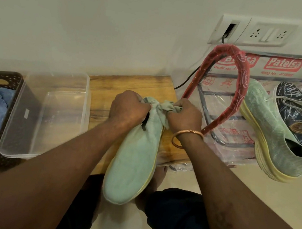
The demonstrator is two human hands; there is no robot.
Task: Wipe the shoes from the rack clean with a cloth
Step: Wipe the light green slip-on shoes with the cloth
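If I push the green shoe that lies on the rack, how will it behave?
The green shoe is probably light: knit upper, thick foam-like sole. It lies tilted, its heel seemingly past the rack edge, so a push may tip it off. Its collar looks soft and would likely fold.

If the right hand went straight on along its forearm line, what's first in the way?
The right hand would likely meet the heel of the mint shoe, right past the cloth in its grip; the left hand holding that heel comes next. Depth is unclear from one view.
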